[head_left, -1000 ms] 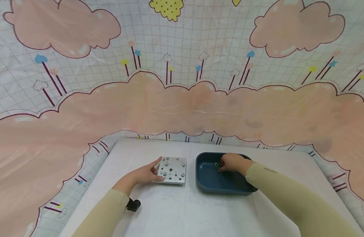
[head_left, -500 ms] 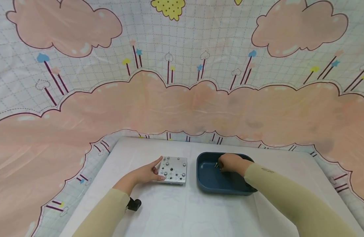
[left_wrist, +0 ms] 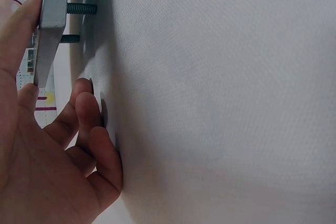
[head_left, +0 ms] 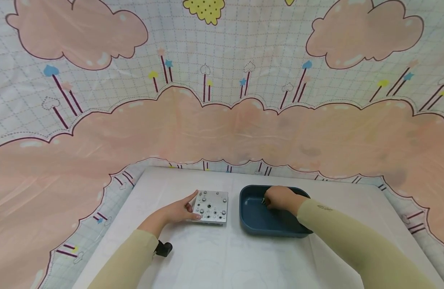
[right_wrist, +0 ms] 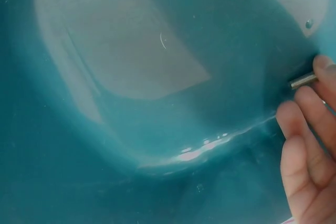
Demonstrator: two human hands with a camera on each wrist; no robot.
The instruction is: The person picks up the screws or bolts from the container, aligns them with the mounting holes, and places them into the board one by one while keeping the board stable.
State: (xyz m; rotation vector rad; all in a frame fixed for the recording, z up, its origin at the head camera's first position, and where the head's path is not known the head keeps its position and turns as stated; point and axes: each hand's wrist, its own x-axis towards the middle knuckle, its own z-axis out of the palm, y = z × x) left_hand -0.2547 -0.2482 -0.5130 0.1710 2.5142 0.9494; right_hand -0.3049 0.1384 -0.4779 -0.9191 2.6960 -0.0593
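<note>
Barely shifted: my R hand (head_left: 280, 198) in blue tray (head_left: 254, 224), pinching bolt (right_wrist: 303, 81); L hand (head_left: 178, 211) grips metal plate (head_left: 212, 207) edge.

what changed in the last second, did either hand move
The right hand shifted slightly toward the far left part of the blue tray, its fingers closing on a small metal screw; two screws showed beside the fingers before, now only a tip shows in the head view. The left hand stayed holding the edge of the metal plate, which did not move.
</note>
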